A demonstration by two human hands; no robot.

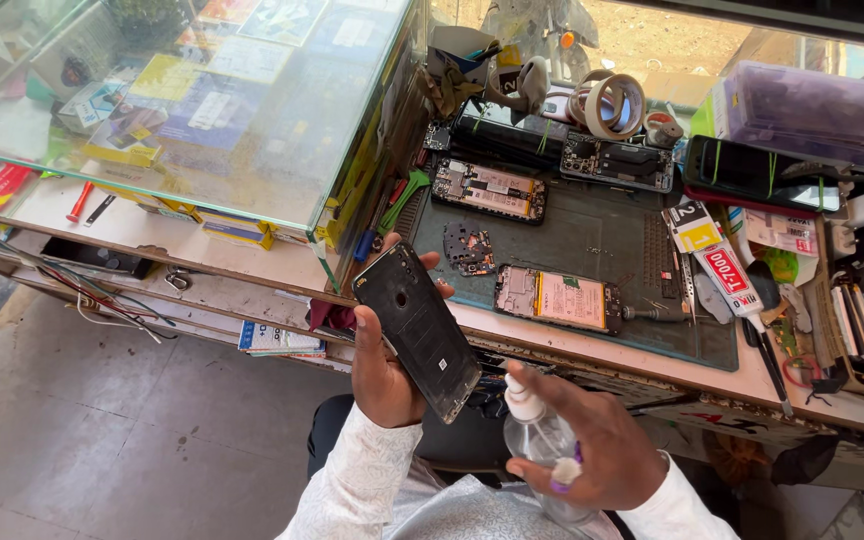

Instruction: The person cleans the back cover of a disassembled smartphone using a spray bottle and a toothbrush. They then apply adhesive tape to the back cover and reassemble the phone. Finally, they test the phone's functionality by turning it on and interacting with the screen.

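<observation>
Head view shows the left hand (384, 372) gripping a black phone back cover (417, 328) — tilted. Right hand (602, 450) clasps a clear spray bottle (542, 440) just beside it

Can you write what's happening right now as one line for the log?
left hand: holds dark phone back cover | right hand: holds clear spray bottle | opened phones on green mat

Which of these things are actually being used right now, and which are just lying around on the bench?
In use:
- left hand holding a dark phone back panel
- right hand holding a small clear spray bottle

Lying about:
- opened phones on the green work mat
- tape rolls
- glue tube
- glass display case
</observation>
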